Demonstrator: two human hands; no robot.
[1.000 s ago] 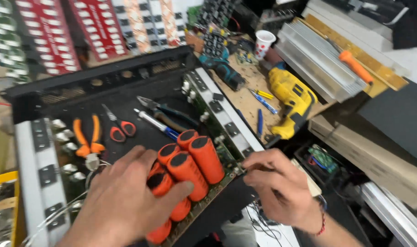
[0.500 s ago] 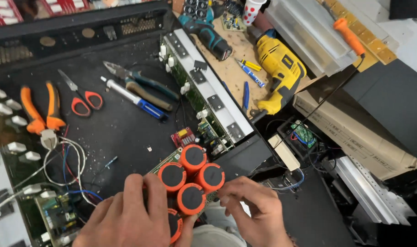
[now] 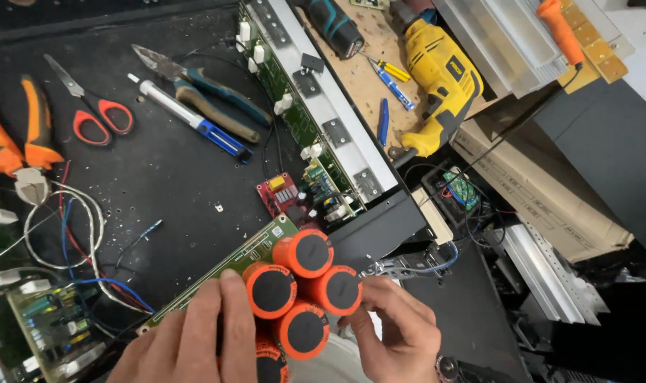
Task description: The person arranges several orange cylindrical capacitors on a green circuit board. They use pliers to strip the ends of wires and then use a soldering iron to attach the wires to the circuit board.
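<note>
Single head-worn view, looking steeply down, close above orange capacitors (image 3: 305, 291) at frame bottom centre. Black chassis floor (image 3: 167, 177) spreads above-left of capacitors; yellow drill (image 3: 440, 78) above-right, farther off. No second view; nothing shared.

Bare black chassis floor (image 3: 174, 184) above the capacitors (image 3: 302, 287), wire loops (image 3: 68, 227) left, heatsink board (image 3: 316, 120) right

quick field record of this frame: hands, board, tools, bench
left hand: fingers on the green board, beside the orange capacitors
right hand: fingertips at the capacitors' right side
capacitors: upright cluster on the board's end
tools on black chassis: scissors, pliers, cutters
bench: yellow drill, screwdrivers
</note>
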